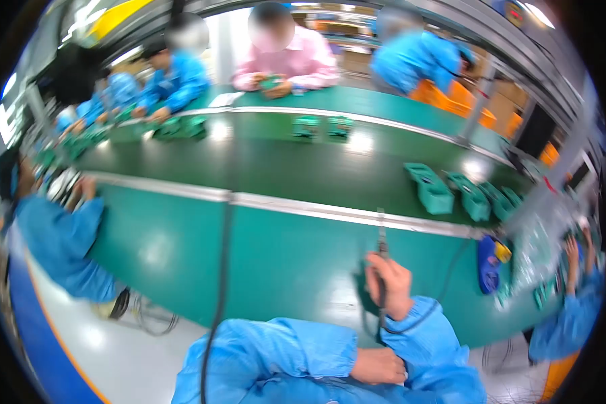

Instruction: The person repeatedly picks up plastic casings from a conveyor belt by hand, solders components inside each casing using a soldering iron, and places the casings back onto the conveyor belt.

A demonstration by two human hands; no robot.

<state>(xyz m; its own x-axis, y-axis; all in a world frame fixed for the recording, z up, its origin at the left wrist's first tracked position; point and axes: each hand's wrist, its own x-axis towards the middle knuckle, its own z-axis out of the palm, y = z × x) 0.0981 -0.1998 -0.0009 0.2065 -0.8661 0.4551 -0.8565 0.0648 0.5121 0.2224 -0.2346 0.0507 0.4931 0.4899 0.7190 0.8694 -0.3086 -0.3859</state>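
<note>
My right hand [392, 281] is closed around a corded soldering iron [382, 246], a slim dark-handled tool with a metal tip. It stands nearly upright above the green bench, tip toward the conveyor edge. Its dark cable hangs below the hand and loops past the right sleeve. My left hand [378, 365] lies low against the right forearm, its fingers curled in. Something small and whitish shows by its fingertips, too unclear to name. Right of the soldering iron, a blue holder [488, 266] with a yellow part stands on the bench.
Green plastic trays [432, 190] sit on the dark conveyor belt [276, 158], with more green parts farther along. A clear plastic bag [535, 252] hangs at the right. A black cable [223, 269] crosses the view. Co-workers in blue sit at both sides; a person in pink [296, 60] sits opposite.
</note>
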